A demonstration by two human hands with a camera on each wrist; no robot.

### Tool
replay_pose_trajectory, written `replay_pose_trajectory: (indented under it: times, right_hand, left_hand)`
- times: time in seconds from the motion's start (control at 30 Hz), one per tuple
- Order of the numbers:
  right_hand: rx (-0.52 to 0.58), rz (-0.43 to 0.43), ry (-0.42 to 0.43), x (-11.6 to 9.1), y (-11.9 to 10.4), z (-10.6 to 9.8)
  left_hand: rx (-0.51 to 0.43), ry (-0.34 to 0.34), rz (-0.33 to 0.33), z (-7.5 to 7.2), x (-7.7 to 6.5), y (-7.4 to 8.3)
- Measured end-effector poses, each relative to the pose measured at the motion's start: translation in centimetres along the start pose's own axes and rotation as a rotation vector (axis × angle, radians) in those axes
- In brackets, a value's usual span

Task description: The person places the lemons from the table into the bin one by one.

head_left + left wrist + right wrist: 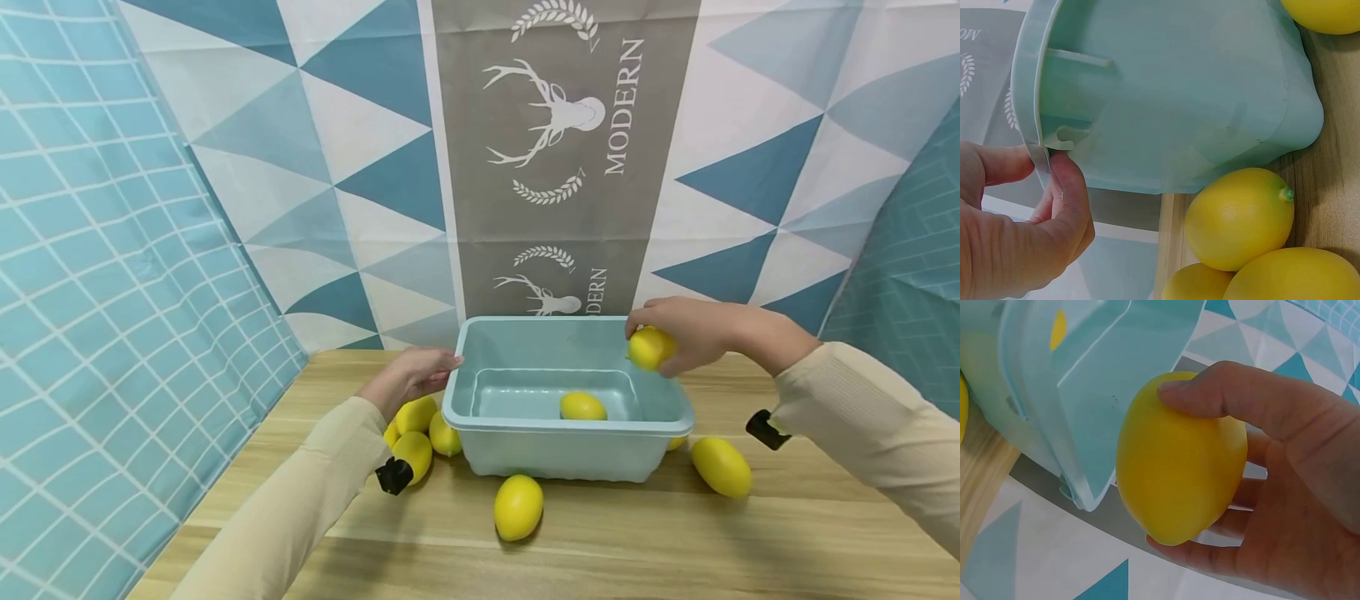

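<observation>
"Yellow at left: notice the clustered lemons (417, 414) beside the tub (585, 454). Safe?"

"Not entirely. Could roll across the desk (600, 558) with any nudge from the tub."

"And further along?"

"See the left hand (420, 371) pinching the rim (1025, 94); could tip the tub by pulling. Then, past one lemon (583, 407) inside, see the right hand (697, 329) gripping another lemon (649, 350) at the right edge. Could drop outside through early release."

I'm in what looks like a makeshift, screened-off corner, with a creased grid-patterned sheet (97, 208) left of my wood-grain table (600, 550), a triangle-printed sheet (382, 150) far and a brick-patterned sheet (907, 275) right.
</observation>
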State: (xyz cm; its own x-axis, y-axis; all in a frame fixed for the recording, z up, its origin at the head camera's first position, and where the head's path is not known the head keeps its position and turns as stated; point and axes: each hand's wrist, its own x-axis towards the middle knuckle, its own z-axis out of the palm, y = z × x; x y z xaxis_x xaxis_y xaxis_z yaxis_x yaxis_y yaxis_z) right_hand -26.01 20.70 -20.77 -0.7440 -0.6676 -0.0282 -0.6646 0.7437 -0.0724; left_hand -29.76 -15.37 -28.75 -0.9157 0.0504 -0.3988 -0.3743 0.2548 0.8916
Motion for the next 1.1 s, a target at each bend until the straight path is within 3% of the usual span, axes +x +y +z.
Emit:
replay_pose_trajectory:
  times: [0.67,1.1]
  right_hand:
    - [0.026,0.03,-0.072,1.6,0.0,0.1]
    - [0.032,0.039,-0.124,3.9,-0.4,0.9]
  left_hand:
    - [-0.012,0.02,-0.002,0.9,0.2,-0.1]
    - [-0.009,0.047,-0.003,0.9,-0.3,0.0]
